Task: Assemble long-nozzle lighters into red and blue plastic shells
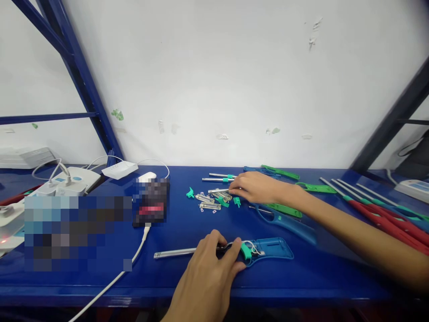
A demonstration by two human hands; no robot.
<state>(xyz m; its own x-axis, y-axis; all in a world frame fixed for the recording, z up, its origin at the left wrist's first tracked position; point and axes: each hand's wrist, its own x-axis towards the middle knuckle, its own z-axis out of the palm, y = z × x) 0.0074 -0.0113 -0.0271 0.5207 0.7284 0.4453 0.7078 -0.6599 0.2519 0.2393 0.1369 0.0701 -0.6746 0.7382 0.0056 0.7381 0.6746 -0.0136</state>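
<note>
My left hand (212, 268) is closed on a blue lighter body (275, 248) near the table's front edge. A metal tube (174, 253) sticks out of it to the left, and a green trigger piece (246, 251) and white wire lie in its open shell. My right hand (256, 187) reaches over the small parts farther back, its fingertips pointing down beside the clear plastic pieces (210, 206); what its fingers hold, if anything, is hidden. Green trigger pieces (190, 192) lie around them. Two metal tubes (217, 180) with green pieces lie just behind.
Blue (291, 226) and green handle shells (284, 210) lie beneath my right forearm. Red lighters (378, 214) with long tubes are at the right. A phone (152, 203) with a white cable and a power strip (72, 181) are at the left.
</note>
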